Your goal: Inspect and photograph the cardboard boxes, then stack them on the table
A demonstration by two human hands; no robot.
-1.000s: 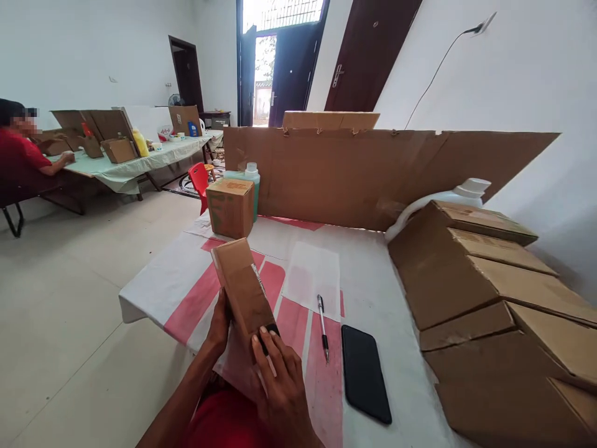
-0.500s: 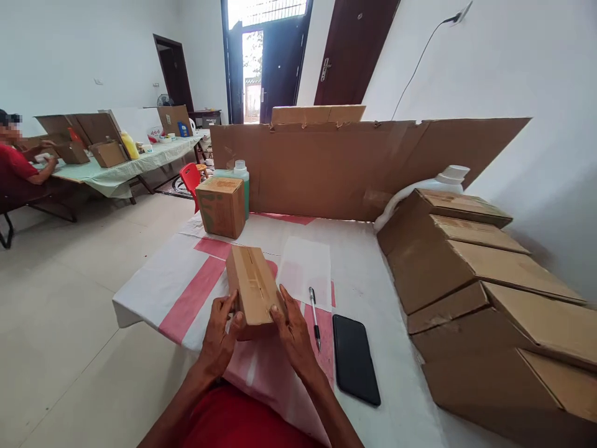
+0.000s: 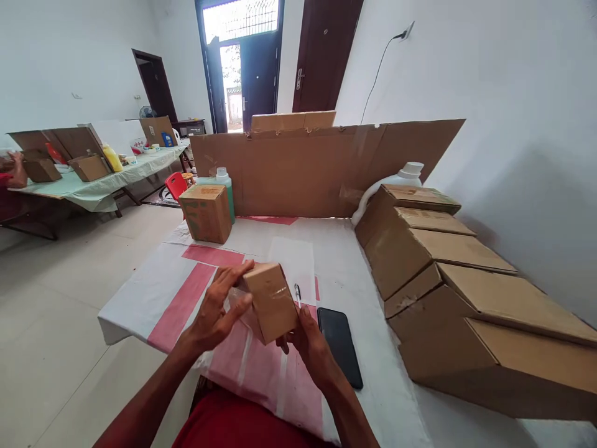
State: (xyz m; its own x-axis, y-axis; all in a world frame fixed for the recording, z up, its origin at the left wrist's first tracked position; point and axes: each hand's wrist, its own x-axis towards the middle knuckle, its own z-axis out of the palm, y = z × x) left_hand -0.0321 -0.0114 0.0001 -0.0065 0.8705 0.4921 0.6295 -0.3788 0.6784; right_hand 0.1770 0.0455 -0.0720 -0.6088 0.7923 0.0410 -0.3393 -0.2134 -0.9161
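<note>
A small cardboard box (image 3: 273, 305) is tilted up between my hands, above the near part of the cloth-covered table. Its end face with a strip of shiny tape is turned towards me. My left hand (image 3: 217, 308) holds the box's left side, fingers along the top edge and thumb lower down. At the lower right corner, my right hand (image 3: 310, 345) grips it, some fingers hidden underneath. A pen (image 3: 297, 292) lies just behind the right hand, partly covered. Beside that hand is a black phone (image 3: 340, 348) on the table.
Several cardboard boxes (image 3: 471, 298) line the table's right side, with a white jug (image 3: 408, 174) behind. A printed box (image 3: 208, 214) and a green-liquid bottle (image 3: 226, 186) stand far left. A cardboard panel (image 3: 289, 174) closes the back. Another person's arm (image 3: 17, 171) shows at the far-left table.
The box has been turned and tipped so its end face shows instead of its taped top. My left hand has moved higher on it, my right lower. The view has swung right.
</note>
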